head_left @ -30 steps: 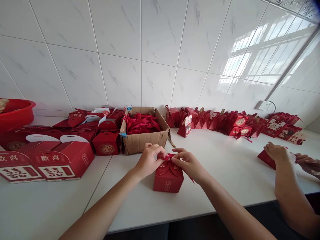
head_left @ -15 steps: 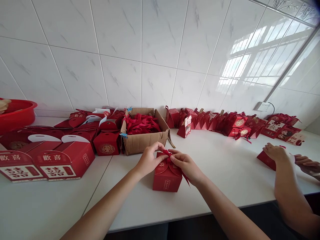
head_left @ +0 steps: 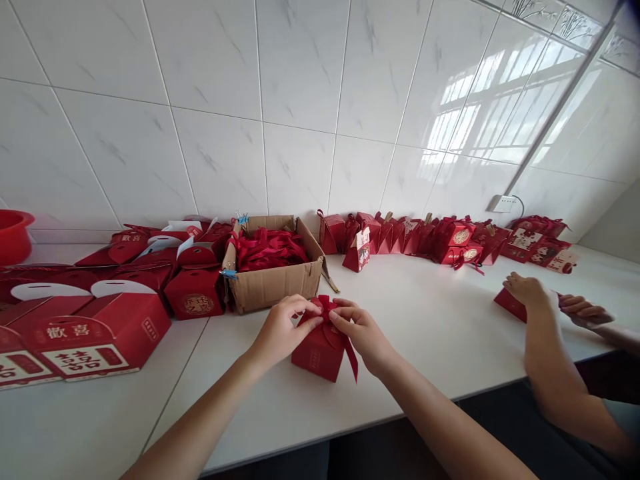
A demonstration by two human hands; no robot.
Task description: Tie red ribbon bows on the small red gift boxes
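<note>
A red gift box point(head_left: 316, 357) stands on the white table in front of me, turned at an angle. On its top sits a red ribbon bow point(head_left: 326, 308), and one ribbon tail hangs down the right side. My left hand point(head_left: 285, 330) pinches the bow from the left between thumb and fingers. From the right, my right hand point(head_left: 364, 333) pinches the bow's other side. The fingers partly cover the box's top flaps. Just behind the box, a cardboard carton point(head_left: 275, 287) holds a heap of loose red ribbons point(head_left: 270, 250).
Red boxes with white lettering point(head_left: 100, 333) crowd the left side. Along the tiled wall stands a row of red boxes point(head_left: 395, 235), with a small upright box point(head_left: 357, 250) before it. At right, a co-worker's hands point(head_left: 530, 293) handle a red box point(head_left: 510, 305). A socket point(head_left: 501, 203) is on the wall.
The view has shifted rightward. The gift box has turned a little, and its bow now shows a loop standing up between my hands. Both hands still pinch the ribbon.
</note>
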